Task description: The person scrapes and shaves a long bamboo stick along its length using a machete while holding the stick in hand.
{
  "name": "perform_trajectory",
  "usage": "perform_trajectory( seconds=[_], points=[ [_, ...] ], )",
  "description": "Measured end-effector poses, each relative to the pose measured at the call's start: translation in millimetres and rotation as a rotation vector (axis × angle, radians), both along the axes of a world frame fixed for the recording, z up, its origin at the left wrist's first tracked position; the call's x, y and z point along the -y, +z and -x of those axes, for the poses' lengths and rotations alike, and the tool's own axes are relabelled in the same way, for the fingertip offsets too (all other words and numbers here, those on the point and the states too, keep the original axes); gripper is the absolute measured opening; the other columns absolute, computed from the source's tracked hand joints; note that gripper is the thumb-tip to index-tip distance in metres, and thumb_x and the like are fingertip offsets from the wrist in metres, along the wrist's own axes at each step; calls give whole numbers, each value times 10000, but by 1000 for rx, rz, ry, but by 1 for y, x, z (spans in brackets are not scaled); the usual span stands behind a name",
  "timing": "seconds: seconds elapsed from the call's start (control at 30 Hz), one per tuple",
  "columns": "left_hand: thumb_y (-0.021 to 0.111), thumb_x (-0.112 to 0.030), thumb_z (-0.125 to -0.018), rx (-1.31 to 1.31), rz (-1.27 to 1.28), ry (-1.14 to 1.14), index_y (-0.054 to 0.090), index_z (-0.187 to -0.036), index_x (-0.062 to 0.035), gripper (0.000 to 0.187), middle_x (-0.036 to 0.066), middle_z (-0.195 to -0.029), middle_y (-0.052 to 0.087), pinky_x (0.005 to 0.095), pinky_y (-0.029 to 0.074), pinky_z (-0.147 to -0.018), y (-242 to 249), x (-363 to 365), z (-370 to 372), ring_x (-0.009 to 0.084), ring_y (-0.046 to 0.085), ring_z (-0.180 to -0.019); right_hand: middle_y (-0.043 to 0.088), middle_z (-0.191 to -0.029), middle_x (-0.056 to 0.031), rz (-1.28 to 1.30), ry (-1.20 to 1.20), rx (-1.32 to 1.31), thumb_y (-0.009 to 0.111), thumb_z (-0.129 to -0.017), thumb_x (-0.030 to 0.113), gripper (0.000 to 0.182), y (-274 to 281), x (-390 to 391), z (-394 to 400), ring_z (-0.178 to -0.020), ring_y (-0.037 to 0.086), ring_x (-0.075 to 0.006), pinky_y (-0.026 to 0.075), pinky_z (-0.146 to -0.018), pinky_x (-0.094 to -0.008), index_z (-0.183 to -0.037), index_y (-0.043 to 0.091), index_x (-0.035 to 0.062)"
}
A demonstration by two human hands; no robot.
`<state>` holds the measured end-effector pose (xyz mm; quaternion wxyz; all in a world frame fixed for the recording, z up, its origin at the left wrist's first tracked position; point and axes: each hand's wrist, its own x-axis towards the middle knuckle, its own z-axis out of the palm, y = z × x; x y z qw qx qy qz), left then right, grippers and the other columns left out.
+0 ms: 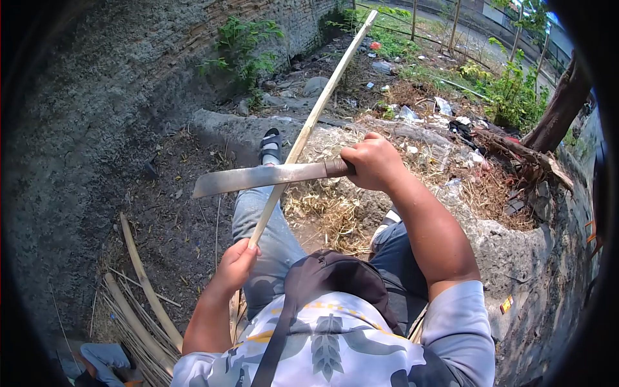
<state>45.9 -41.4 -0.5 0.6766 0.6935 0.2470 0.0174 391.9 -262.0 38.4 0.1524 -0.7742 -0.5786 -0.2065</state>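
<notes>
A long pale wooden strip (pixel 316 109) slants up and away from my lap. Its lower end is in my left hand (pixel 237 261), the fingers wrapped round it. My right hand (pixel 375 162) grips the dark handle of a machete (pixel 258 178), whose broad, worn blade points left and lies across the strip above my left hand. The strip passes over my left leg, near the sandalled foot (pixel 271 147).
A rough wall (pixel 97 84) rises at the left. Long curved strips (pixel 145 284) lie at the lower left, near another person's leg (pixel 106 356). Wood shavings (pixel 335 213) cover the ground between my feet. Litter, plants and a tree trunk (pixel 561 109) stand farther off at the right.
</notes>
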Motion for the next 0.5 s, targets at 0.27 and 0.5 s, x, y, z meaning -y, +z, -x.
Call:
perform_trajectory(
  seconds=[0.27, 0.5],
  points=[
    [486, -207, -1100, -61, -39, 9, 615, -985, -80, 215, -93, -668, 428, 237, 287, -502, 13, -1, 6, 28, 348, -550, 720, -832, -110, 7, -279, -211, 759, -767, 229, 168, -15, 6, -45, -837, 712, -354, 543, -852, -444, -878, 664, 146],
    [468, -171, -1085, -142, 110, 61, 597, -1005, -89, 173, -103, -671, 396, 222, 271, -505, 4, 6, 4, 21, 337, -553, 736, -872, -116, 114, -294, -200, 750, -797, 280, 192, -15, 5, -31, -891, 718, -356, 550, -856, -487, -917, 681, 147]
  ],
)
